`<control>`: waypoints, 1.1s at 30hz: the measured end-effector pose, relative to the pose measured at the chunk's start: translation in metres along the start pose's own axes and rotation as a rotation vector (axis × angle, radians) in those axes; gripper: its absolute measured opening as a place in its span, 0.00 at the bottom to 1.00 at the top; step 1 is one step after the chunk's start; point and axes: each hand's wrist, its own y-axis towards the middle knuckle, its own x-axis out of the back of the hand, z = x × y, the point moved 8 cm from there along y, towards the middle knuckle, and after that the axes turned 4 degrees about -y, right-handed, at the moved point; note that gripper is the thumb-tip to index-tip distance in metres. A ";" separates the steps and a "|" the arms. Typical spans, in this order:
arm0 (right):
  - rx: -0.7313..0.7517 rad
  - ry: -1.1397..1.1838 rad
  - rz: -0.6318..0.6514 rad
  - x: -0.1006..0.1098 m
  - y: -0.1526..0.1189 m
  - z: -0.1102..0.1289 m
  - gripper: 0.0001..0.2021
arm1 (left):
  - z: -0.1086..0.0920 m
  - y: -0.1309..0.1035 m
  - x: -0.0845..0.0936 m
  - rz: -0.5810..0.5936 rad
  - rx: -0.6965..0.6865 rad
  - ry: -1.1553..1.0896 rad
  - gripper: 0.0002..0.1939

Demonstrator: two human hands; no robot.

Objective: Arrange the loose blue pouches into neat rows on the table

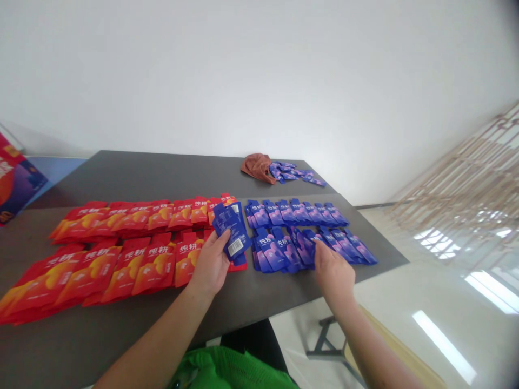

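Nearest, a green shirt [243,370] is showing before the table [259,297]. Above the table's near half, the left hand [213,262] is holding several blue packets [233,232]; the right hand [335,273], pinched narrow, is touching the purple packets [275,254] lining the table's right side, its grip unclear. Red packets [158,265] are lying in two rows on the table's left. Toward the table's far edge, a brown cloth [256,166] is resting beside loose packets [286,172].

Plain workroom: grey table [81,343], rows of packets [156,266]
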 end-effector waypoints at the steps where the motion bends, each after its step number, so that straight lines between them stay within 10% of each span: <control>1: -0.105 0.042 -0.018 0.003 0.001 -0.010 0.20 | 0.000 0.000 0.000 0.000 0.002 0.002 0.04; 10: -0.874 1.031 -0.002 -0.055 -0.033 -0.034 0.25 | 0.002 0.001 0.001 -0.011 0.022 -0.001 0.04; 16: -0.693 0.806 0.168 -0.056 -0.040 -0.016 0.22 | 0.004 -0.001 0.000 0.003 0.042 -0.002 0.04; 25: -0.329 0.519 0.012 -0.028 -0.028 -0.012 0.17 | 0.008 0.000 0.002 0.020 0.053 0.008 0.04; 33: -0.194 0.895 0.130 0.004 0.000 0.041 0.15 | 0.016 -0.013 -0.015 0.200 0.105 0.148 0.15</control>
